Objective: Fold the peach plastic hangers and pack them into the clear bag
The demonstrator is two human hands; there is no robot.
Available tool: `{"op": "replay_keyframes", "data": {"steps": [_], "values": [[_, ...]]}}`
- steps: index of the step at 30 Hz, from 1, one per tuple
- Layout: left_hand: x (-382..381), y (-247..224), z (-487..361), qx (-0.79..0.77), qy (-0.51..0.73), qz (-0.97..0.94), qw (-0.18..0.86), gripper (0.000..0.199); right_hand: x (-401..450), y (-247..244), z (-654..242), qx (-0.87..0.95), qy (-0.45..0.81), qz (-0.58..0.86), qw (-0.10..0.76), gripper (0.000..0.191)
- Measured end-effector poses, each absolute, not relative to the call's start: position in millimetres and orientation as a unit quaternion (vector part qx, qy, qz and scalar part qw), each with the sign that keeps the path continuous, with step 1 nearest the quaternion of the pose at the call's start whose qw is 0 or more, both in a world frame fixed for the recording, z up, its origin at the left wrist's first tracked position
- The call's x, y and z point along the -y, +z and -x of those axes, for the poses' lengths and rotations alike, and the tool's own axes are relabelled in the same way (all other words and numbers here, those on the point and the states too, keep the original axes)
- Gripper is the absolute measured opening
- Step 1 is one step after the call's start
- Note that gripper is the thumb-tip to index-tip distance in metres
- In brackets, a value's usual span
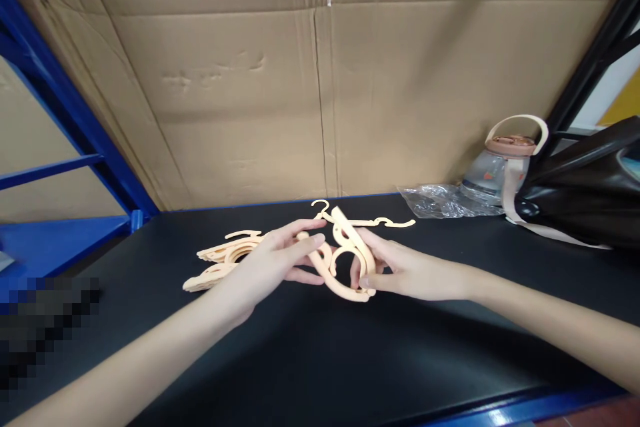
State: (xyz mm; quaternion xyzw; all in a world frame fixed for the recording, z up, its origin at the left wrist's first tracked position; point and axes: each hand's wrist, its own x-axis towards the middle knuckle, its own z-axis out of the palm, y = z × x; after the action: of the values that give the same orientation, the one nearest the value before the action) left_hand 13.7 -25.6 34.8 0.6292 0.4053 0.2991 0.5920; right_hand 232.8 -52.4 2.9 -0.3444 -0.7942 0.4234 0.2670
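A cream plastic folding hanger (345, 290) is held between my two hands just above the black tabletop, its arms partly folded and its hook curled between them. My left hand (280, 253) pinches one arm near its end. On the other side, my right hand (387, 263) grips the second arm and the joint, thumb in front. Beyond the hands, an unfolded hanger (367, 221) of the same kind lies flat with its hook to the left. Several folded hangers (213, 273) lie in a pile at the left, partly covered by my left hand and forearm.
A cardboard wall (225, 107) closes off the back. At the back right stand a clear water bottle (493, 170) with a strap, crumpled plastic wrap (433, 201) and a black bag (583, 177). Blue metal framing (117, 177) rises at the left. The black table (320, 360) has a blue front edge.
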Motion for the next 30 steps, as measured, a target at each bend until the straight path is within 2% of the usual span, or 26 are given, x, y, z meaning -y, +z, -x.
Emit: {"op": "replay_keyframes", "data": {"steps": [3, 9, 13, 15, 18, 19, 21, 24, 27, 30], "values": [[18.9, 34.0, -2.3, -0.398, 0.282, -0.587, 0.646, 0.051, 52.7, 10.6, -231.9, 0.822, 0.405, 0.337, 0.215, 0.062], [19.1, 26.1, -3.7, -0.41, 0.272, -0.598, 0.633, 0.039, 45.0, 11.8, -225.2, 0.846, 0.345, 0.362, 0.184, 0.059], [21.7, 22.1, -9.9, -0.415, 0.31, -0.59, 0.62, 0.036, 44.5, 9.3, -222.9, 0.853, 0.245, 0.419, 0.191, 0.06], [21.1, 19.9, -12.6, -0.417, 0.335, -0.564, 0.629, 0.035, 46.7, 6.8, -220.7, 0.855, 0.147, 0.443, 0.227, 0.07], [19.3, 16.9, -16.8, -0.407, 0.376, -0.525, 0.646, 0.029, 48.8, 1.2, -217.3, 0.86, -0.01, 0.441, 0.257, 0.098], [18.7, 16.1, -17.9, -0.403, 0.385, -0.512, 0.653, 0.027, 48.8, -0.7, -216.5, 0.862, -0.042, 0.435, 0.258, 0.1], [17.8, 14.9, -18.6, -0.402, 0.387, -0.493, 0.667, 0.025, 48.3, -3.8, -216.1, 0.863, -0.07, 0.426, 0.263, 0.091], [16.8, 15.0, -14.3, -0.417, 0.342, -0.51, 0.67, 0.034, 48.1, -5.2, -217.8, 0.858, -0.05, 0.431, 0.275, 0.082], [18.6, 18.4, -4.7, -0.436, 0.329, -0.609, 0.575, 0.047, 49.3, -3.7, -219.7, 0.854, -0.008, 0.442, 0.274, 0.083], [27.1, 23.0, 5.3, -0.425, 0.317, -0.787, 0.314, 0.065, 51.0, -2.0, -218.7, 0.858, 0.016, 0.439, 0.267, 0.082]]}}
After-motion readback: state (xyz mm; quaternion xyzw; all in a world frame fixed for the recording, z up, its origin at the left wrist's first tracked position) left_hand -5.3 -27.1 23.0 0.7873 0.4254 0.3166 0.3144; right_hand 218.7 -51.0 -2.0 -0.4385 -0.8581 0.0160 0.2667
